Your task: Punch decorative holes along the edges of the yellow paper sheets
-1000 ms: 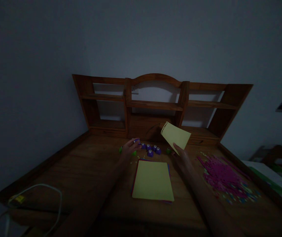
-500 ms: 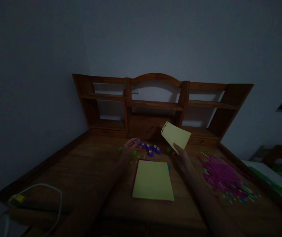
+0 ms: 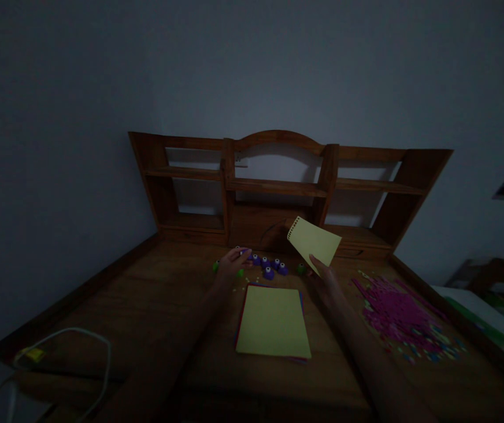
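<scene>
My right hand point(image 3: 323, 273) grips a pale yellow sheet point(image 3: 314, 239) by its lower corner, thumb on top; a row of punched holes runs along the sheet's upper left edge. My left hand point(image 3: 233, 263) is closed on a small purple craft punch point(image 3: 245, 252), partly hidden by the fingers. To its right sit several more purple craft punches point(image 3: 268, 272) with round white-and-dark tops. Green ones lie about: one point(image 3: 301, 269) beside my right hand, others point(image 3: 215, 266) near my left. A stack of coloured paper point(image 3: 274, 322), yellow on top, lies between my forearms.
Tiny pale paper bits point(image 3: 247, 283) are scattered above the stack. On the right, a heap of magenta strips point(image 3: 397, 311) spreads with small coloured pieces. A wooden shelf unit point(image 3: 278, 187) stands along the desk's back. A white cable point(image 3: 73, 330) loops at the left front.
Almost nothing differs. Both hands keep their places, and the sheet in my right hand stays at about the same tilt.
</scene>
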Action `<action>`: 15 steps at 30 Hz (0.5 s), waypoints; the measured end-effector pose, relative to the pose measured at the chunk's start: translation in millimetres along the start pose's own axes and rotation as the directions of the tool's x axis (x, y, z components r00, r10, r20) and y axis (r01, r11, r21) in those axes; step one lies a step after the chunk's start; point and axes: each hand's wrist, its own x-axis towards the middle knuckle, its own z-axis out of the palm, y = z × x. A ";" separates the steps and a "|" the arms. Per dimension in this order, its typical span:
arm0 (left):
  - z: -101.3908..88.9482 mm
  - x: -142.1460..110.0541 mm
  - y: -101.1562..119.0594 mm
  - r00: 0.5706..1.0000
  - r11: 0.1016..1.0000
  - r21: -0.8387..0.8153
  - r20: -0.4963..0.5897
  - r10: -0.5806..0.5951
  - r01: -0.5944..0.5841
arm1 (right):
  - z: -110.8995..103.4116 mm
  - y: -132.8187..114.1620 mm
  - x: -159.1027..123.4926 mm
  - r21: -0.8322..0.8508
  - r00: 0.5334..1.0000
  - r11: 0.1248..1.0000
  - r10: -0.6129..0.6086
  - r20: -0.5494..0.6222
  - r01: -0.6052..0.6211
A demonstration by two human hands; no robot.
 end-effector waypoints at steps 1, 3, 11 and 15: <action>-0.1 -0.1 -0.2 1.000 1.000 0.001 0.003 0.002 -0.002 | 0.8 -1.0 -0.9 0.001 1.000 1.000 -0.008 -0.008 0.008; -0.6 -0.2 -0.7 1.000 1.000 0.001 0.009 0.002 -0.002 | 2.0 -2.0 -2.0 0.008 1.000 1.000 -0.013 -0.016 0.013; -0.5 -1.4 -0.8 0.999 1.000 0.009 0.044 -0.019 0.019 | 0.5 3.7 2.5 0.048 1.000 0.998 0.027 0.012 -0.027; -1.3 -2.3 -1.2 0.997 0.999 0.048 0.075 -0.011 0.007 | 0.5 2.7 1.6 0.011 1.000 1.000 0.008 0.016 -0.008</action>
